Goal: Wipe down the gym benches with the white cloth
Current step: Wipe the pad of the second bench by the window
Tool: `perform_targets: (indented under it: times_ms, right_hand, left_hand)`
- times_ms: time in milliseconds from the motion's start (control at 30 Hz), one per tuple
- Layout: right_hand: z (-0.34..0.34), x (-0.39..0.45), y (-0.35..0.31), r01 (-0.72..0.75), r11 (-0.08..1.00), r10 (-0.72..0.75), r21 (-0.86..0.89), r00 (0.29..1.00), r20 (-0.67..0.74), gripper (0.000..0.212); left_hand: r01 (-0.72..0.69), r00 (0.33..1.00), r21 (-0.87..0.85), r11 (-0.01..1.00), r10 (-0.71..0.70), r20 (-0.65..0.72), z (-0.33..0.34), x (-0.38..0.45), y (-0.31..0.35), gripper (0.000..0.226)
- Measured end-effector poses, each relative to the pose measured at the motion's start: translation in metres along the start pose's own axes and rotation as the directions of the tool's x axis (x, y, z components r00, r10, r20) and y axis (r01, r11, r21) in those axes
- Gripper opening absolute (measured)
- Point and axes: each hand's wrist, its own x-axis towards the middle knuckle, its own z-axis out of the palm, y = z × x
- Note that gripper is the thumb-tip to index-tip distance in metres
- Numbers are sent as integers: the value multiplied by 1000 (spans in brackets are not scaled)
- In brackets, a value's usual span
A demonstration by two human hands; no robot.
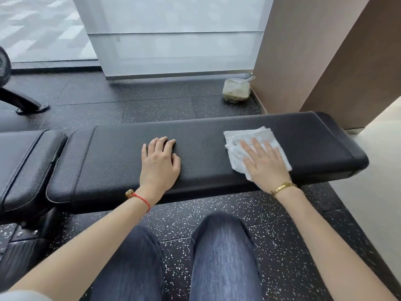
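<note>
The cloth (249, 146) lies crumpled on the black bench pad (201, 155), toward the pad's right end. The right hand (265, 165) presses flat on it, fingers spread and extended, palm down, not closed around the fabric; the cloth spills out beyond the fingertips and to both sides of the palm. A gold bracelet (282, 187) circles that wrist. Well to the left of this, the left hand (159, 165) rests open on bare pad, holding nothing, a red cord (141, 199) at its wrist. Left again sits a second pad (28, 161).
</note>
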Motion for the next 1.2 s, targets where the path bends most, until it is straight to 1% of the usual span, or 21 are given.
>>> perform_targets:
  times_ms: [67,133,200,233,267,300,367,433,467,533,567,633,733,800,867,933,1000,1067,1133,1200]
  right_hand:
    - [-7,14,37,-148,989,148,-11,989,18,54]
    - [-15,36,63,-278,961,278,2,960,29,55]
    - [-21,61,69,-351,936,349,34,936,52,55]
    - [-23,71,62,-358,933,354,49,933,66,55]
    - [-23,80,50,-336,941,332,53,941,72,55]
    - [-24,86,34,-280,959,277,45,958,70,55]
    - [-20,86,-5,-105,994,105,9,992,63,56]
    - [-13,69,-38,58,998,-57,-11,996,62,56]
    - [-8,56,-48,113,994,-112,-9,992,57,55]
    - [-1,30,-45,171,985,-171,1,985,35,54]
    - [1,20,-34,175,985,-175,0,984,21,53]
    - [2,10,-1,127,992,-127,0,992,-5,53]
    - [-4,18,56,-57,998,57,-7,998,-6,54]
    - [-9,37,85,-176,984,176,-7,984,-2,55]
    - [-15,62,96,-259,966,259,19,966,17,55]
    - [-19,86,87,-295,954,292,50,955,54,55]
    - [-21,100,61,-239,969,235,61,969,73,55]
    - [-20,99,28,-106,991,98,79,991,90,54]
    - [-14,81,1,32,996,-39,81,996,83,54]
    - [-7,53,-6,120,990,-123,70,991,45,53]
  left_hand:
    - [5,1000,-4,1000,-5,-4,-1,0,1,44]
    - [8,1000,-4,1000,-8,-10,-2,0,2,44]
    - [5,1000,1,1000,-5,-18,-1,0,2,43]
    - [3,1000,-3,1000,-3,-26,-1,0,1,43]
    - [2,999,-11,1000,-2,-37,-1,0,1,42]
    - [2,999,-20,1000,-3,-47,-1,0,1,41]
    - [7,998,-28,1000,-9,-56,0,0,1,40]
    - [12,998,-35,999,-14,-61,0,0,0,40]
    - [13,998,-40,999,-15,-65,0,0,0,40]
    - [12,998,-45,999,-15,-67,0,0,0,40]
    - [11,998,-47,999,-14,-67,0,0,0,40]
    - [10,998,-51,999,-13,-68,-1,0,-1,40]
    - [8,998,-54,998,-12,-66,-1,-1,-1,40]
    - [9,998,-47,999,-12,-62,-2,-1,1,41]
    - [9,998,-40,999,-12,-60,-2,-1,2,41]
    - [12,998,-35,999,-14,-63,-2,0,2,41]
    - [17,997,-35,999,-19,-73,-2,-1,3,43]
    - [18,997,-35,999,-21,-77,-2,-1,3,45]
    - [15,997,-39,999,-18,-79,-2,-1,3,45]
    - [16,997,-45,999,-19,-77,-2,-1,2,45]
